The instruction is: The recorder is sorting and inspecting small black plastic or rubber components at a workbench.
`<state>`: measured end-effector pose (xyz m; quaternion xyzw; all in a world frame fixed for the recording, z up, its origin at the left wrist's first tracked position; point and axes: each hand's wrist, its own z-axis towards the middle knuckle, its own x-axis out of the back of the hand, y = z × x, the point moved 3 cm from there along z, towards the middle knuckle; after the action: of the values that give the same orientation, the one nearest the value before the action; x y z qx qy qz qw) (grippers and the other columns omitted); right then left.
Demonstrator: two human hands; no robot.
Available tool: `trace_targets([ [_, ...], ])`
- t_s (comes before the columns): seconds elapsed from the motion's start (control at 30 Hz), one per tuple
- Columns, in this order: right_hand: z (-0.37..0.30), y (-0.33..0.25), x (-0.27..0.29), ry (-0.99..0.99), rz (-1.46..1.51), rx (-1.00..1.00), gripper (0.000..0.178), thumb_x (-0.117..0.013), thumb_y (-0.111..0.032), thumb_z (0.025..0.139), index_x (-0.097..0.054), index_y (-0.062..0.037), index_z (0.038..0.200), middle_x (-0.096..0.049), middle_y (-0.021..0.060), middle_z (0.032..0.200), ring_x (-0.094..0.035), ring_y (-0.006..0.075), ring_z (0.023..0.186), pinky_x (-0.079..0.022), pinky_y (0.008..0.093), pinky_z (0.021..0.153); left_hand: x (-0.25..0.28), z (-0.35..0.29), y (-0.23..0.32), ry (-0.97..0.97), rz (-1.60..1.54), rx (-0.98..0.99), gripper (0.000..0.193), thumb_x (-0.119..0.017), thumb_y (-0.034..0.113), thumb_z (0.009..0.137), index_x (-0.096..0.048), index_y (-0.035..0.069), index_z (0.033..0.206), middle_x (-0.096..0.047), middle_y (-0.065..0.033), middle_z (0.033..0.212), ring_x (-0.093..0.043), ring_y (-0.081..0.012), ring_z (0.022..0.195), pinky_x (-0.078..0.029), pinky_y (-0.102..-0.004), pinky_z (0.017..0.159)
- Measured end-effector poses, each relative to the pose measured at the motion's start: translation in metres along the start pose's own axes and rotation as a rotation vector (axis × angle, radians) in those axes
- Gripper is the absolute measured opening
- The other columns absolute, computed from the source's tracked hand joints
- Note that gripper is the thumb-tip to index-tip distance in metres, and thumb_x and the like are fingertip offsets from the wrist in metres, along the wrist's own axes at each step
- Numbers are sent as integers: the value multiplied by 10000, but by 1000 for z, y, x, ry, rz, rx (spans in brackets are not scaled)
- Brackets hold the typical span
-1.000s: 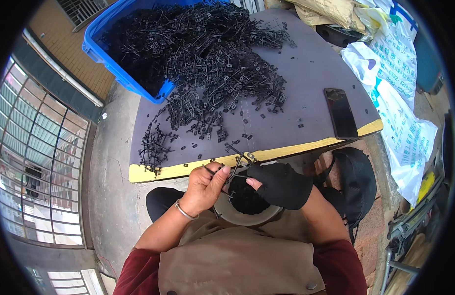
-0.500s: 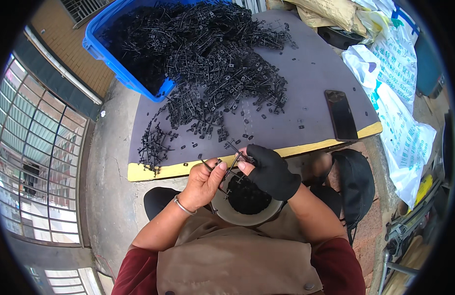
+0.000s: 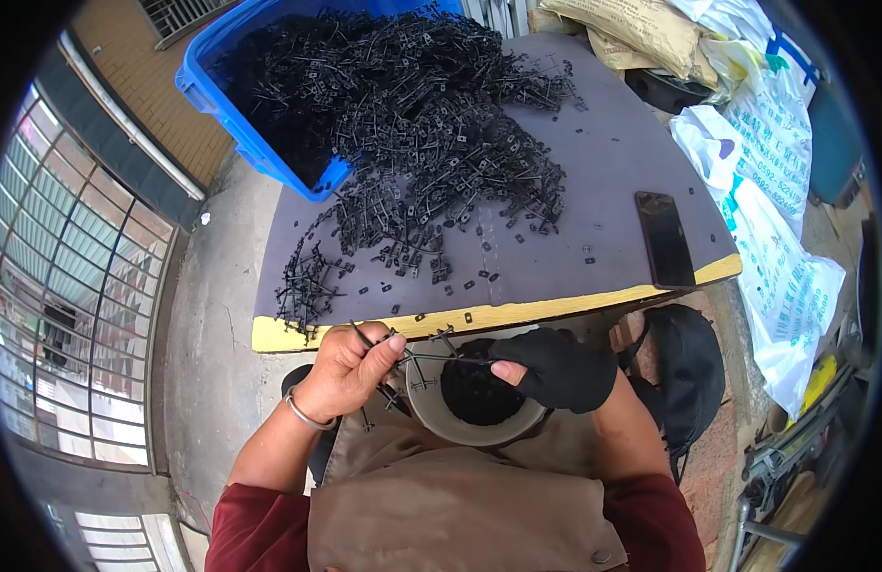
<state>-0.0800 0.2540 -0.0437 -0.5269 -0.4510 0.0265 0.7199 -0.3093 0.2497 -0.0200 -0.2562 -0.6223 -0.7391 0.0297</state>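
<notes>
My bare left hand (image 3: pixel 348 370), with a bangle at the wrist, is closed around several black plastic sprues; their branched ends stick out below and to its right. One black sprue (image 3: pixel 443 357) stretches across to my right hand (image 3: pixel 563 370), which wears a black fingerless glove. Thumb and fingers of the right hand pinch the sprue's end; any small part between them is hidden. Under both hands, a pale bucket (image 3: pixel 474 437) sits at my lap with a heap of tiny black parts (image 3: pixel 484 391) inside. Ahead, a large pile of black sprues (image 3: pixel 431 153) covers the table.
A blue bin (image 3: pixel 255 143) lies tipped at the back left, spilling sprues. The grey table (image 3: pixel 565 262) has a yellow front edge, with loose small parts scattered about. A phone (image 3: pixel 664 243) lies at the right. White sacks (image 3: pixel 775 257) and a black bag (image 3: pixel 684 372) stand beyond.
My hands have moved apart, the left toward the left and the right toward the right, and slightly lower. A sprue now spans the gap between them.
</notes>
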Motion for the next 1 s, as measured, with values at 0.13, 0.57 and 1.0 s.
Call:
trace_targets([
  [0.13,-7,17,15,170,-6,45,266,-472,-258,896,-558,-19,817,-529,169,670,-526,332,655,-416,403,642,45,-4,-26,358,-183,178,338,-485,213,932,-470,38,643,-441,28,533,-410,-43,463,-348,-216,434],
  [0.57,52,26,0,502,-286,66,173,-605,-121,776,-623,-61,937,-538,94,908,-571,248,763,-467,330,666,134,32,-122,509,1036,210,616,-714,252,711,-409,8,1187,-471,-189,1113,-471,-348,1021,-403,-400,894],
  [1.0,129,47,-14,374,-773,-4,281,-621,-229,739,-585,-74,971,-540,103,1003,-491,280,990,-404,415,794,78,13,-41,491,433,-149,247,-664,79,777,-567,-12,985,-592,-91,834,-589,-158,701,-487,-259,648],
])
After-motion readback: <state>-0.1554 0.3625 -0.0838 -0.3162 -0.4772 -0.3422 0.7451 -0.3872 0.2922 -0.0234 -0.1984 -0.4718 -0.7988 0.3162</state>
